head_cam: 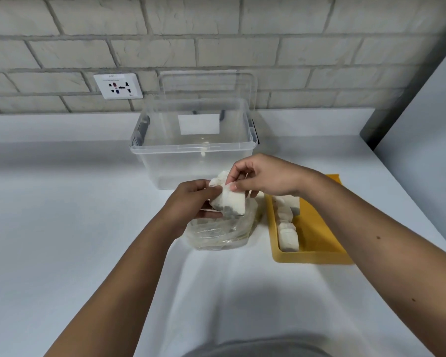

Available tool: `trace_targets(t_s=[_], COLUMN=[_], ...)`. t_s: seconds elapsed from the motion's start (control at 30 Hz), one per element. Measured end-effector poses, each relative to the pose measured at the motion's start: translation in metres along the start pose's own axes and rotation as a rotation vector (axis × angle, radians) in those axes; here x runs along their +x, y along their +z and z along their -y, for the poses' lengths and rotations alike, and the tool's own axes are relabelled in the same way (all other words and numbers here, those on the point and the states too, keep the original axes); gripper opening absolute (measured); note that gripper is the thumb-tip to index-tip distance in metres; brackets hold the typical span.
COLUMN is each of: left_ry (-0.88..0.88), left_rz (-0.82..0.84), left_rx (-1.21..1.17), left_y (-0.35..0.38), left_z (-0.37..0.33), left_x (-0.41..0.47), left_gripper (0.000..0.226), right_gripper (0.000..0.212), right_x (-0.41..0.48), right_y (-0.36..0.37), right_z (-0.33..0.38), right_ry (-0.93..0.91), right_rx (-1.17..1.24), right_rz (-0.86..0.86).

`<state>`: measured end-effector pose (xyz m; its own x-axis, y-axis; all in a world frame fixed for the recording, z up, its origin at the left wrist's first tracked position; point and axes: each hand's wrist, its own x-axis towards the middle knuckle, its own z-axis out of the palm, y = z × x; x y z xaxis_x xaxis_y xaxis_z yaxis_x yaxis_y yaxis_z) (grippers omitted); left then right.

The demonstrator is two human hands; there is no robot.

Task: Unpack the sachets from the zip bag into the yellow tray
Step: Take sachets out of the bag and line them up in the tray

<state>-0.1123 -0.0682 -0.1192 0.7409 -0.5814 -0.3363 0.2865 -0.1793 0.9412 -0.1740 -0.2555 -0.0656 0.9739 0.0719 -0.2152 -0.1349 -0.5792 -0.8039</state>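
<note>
1. Two hands share one white sachet (232, 200) just above the bag's mouth. The right hand (263, 176) pinches its upper edge between thumb and forefinger, the other fingers loosely curled. The left hand (191, 199) has its fingers wrapped round the sachet's left end. There may be a second sachet pressed behind it; I cannot tell.

2. The sachet looks light and soft. It creases under the fingers like a small paper pillow, with a darker patch at its lower end. I judge a light pinch carries it easily, and a hard squeeze could burst a seam.

3. The best hold seems to be the flat sealed edge, where the right hand already is. The filled middle would give under the fingers.

4. The bag (216, 235) stands on the table directly under the hands, clear, crumpled and limp. It looks slippery and likely to tip or follow the sachet upward, so one hand should steady it.

5. The tray (312, 257) lies just right of the bag, under the right forearm. A row of sachets (289, 238) lies along its left side, and the rest of the yellow floor is bare.

6. Behind the hands sits a clear box (191, 155) with a lid leaning on the brick wall, and a socket (118, 86) is to its left.
</note>
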Motion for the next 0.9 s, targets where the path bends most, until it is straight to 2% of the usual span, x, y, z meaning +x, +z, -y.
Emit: trace_targets(t_s=[0.13, 0.3, 0.6, 0.67, 0.73, 0.8, 0.9], left_ry=[-0.026, -0.004, 0.009, 0.011, 0.017, 0.027, 0.030], left_rz=[0.057, 0.081, 0.005, -0.014, -0.032, -0.030, -0.016], left_rx=[-0.122, -0.108, -0.176, -0.196, -0.191, -0.177, -0.167], left_y=[0.008, 0.020, 0.042, 0.046, 0.052, 0.060, 0.073], left_z=[-0.001, 0.002, 0.012, 0.013, 0.014, 0.015, 0.015], left_x=[-0.003, -0.004, 0.005, 0.009, 0.013, 0.017, 0.022], left_gripper=[0.021, 0.024, 0.016, 0.016, 0.018, 0.020, 0.021], right_gripper=[0.010, 0.010, 0.016, 0.015, 0.017, 0.021, 0.022], right_x=[-0.004, -0.008, -0.032, -0.040, -0.046, -0.050, -0.053], right_y=[0.003, 0.007, 0.009, 0.009, 0.010, 0.013, 0.012], right_z=[-0.008, -0.016, -0.037, -0.042, -0.045, -0.048, -0.053], right_ry=[0.034, 0.047, 0.143, 0.163, 0.169, 0.188, 0.233], right_rx=[0.030, 0.065, 0.548, 0.526, 0.393, 0.270, 0.217], right_rz=[-0.131, -0.246, -0.376, -0.426, -0.482, -0.492, -0.510])
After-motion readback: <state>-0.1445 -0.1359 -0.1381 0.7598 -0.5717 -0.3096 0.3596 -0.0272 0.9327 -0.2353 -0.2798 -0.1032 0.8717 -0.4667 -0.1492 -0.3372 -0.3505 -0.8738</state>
